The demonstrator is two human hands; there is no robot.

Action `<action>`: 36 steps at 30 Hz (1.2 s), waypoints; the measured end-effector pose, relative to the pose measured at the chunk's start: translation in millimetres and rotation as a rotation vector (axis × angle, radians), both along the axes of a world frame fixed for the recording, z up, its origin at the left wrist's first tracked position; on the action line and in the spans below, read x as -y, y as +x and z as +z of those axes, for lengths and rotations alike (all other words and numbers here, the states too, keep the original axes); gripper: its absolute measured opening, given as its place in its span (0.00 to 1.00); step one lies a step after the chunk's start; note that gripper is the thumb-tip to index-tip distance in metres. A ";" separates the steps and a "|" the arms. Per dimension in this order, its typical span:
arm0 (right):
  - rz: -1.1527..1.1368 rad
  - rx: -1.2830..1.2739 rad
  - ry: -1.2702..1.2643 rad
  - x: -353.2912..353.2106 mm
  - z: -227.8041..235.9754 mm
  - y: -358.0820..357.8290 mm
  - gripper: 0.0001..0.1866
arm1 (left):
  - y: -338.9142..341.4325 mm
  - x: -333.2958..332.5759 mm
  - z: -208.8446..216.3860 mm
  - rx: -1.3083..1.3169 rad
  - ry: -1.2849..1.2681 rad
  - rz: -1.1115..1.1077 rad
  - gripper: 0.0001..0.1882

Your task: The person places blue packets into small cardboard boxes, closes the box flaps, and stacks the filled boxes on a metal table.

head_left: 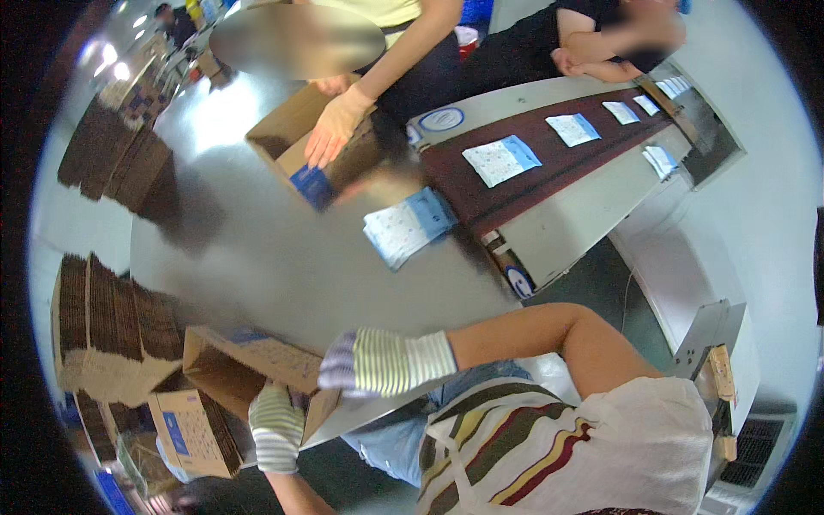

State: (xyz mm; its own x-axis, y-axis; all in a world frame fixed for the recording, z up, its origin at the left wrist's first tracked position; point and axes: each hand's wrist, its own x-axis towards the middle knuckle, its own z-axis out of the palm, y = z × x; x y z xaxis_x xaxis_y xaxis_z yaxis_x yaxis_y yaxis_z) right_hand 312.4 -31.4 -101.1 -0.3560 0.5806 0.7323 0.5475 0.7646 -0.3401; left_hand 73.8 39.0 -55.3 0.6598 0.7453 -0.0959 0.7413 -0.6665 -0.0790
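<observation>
An open brown cardboard box [287,367] lies tilted at the near left edge of the metal table. My left hand [276,427], in a striped knit glove, grips the box at its lower side, its fingertips partly hidden by the cardboard. My right hand [382,362], in a similar glove with dark fingertips, is closed at the box's right side, against its printed panel. The fingers curl away from view.
Flattened cartons [116,318] are stacked at left, beside another printed box [196,432]. Across the metal table [283,266], a co-worker's gloved hand [339,124] reaches into a carton [283,120]. White-and-blue packets [408,227] lie by and along a dark red conveyor belt [524,193].
</observation>
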 end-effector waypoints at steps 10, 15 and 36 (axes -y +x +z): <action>-0.192 0.480 -0.515 -43.5 24.0 118.9 0.19 | 0.0 3.3 11.2 0.077 -0.089 0.067 0.14; -0.222 0.843 -0.649 -126.8 23.6 227.2 0.29 | 8.4 -0.7 4.9 0.171 -0.049 0.038 0.12; 0.363 -0.277 -0.464 -92.3 68.0 -28.1 0.24 | 3.5 -1.4 22.5 0.026 -0.330 0.166 0.20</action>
